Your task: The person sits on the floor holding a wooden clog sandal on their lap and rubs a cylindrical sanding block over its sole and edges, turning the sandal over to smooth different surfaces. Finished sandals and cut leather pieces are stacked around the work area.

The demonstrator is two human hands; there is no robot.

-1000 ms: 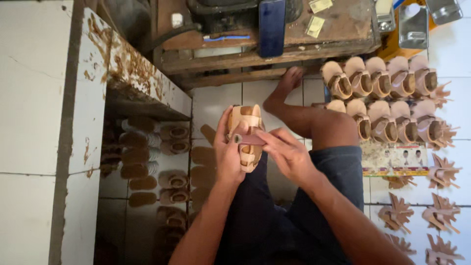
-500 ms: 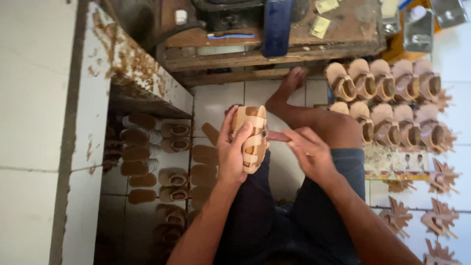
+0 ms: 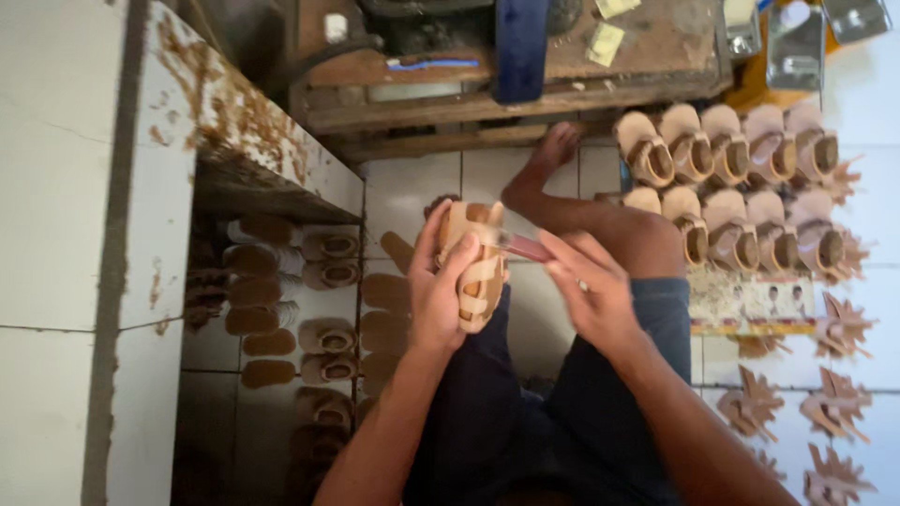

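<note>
My left hand grips a tan strappy sandal upper on a last, held upright over my lap. My right hand holds a thin reddish stick-like tool whose tip touches the top of the sandal. The tool is blurred by motion. I sit on the tiled floor with one bare foot stretched toward a wooden bench.
Rows of finished tan and pink sandal uppers stand at the right, with cut leather pieces below them. Soles and sandals lie on the floor at the left under a white tiled ledge.
My right hand has shifted slightly right and now brings the reddish tool to the sandal's top. The left hand has kept the sandal in about the same place.
</note>
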